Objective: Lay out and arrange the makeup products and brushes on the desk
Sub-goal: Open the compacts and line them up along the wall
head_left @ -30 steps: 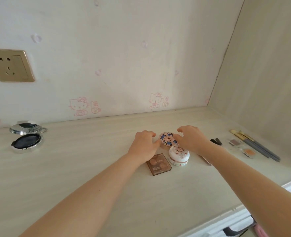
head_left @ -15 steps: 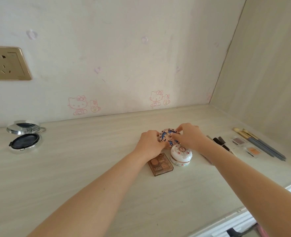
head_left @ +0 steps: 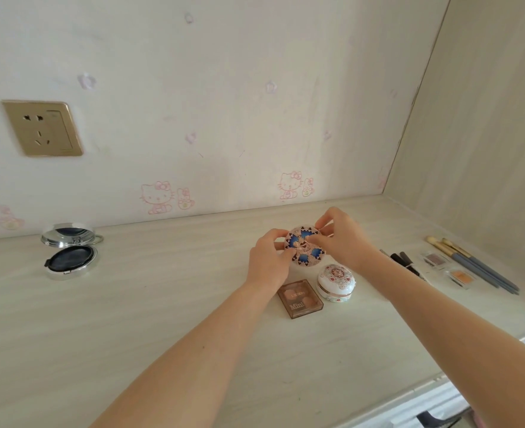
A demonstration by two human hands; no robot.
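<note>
We see the round compact held between both hands, tilted so its lid faces us, over the pale wood-grain desk just beyond two other cases. Its lid is a flat disc with blue petal shapes on a pink, lace-like ground. The left hand curls its fingers and thumb round the near-left rim; the right hand pinches the far-right rim with bent fingertips. Nearer to us lie one square palette of glossy translucent brown plastic with rounded pans showing through, and, just beside it, one domed white case with a smooth, floral-printed top. Far to the left sits one shiny silver compact, hinged open, its lower half filled with something dark. To the right we count two small clear pans, two brushes with blue-grey handles and pale tips, and a few dark pencils partly hidden by the wrist, so their number is unclear.
</note>
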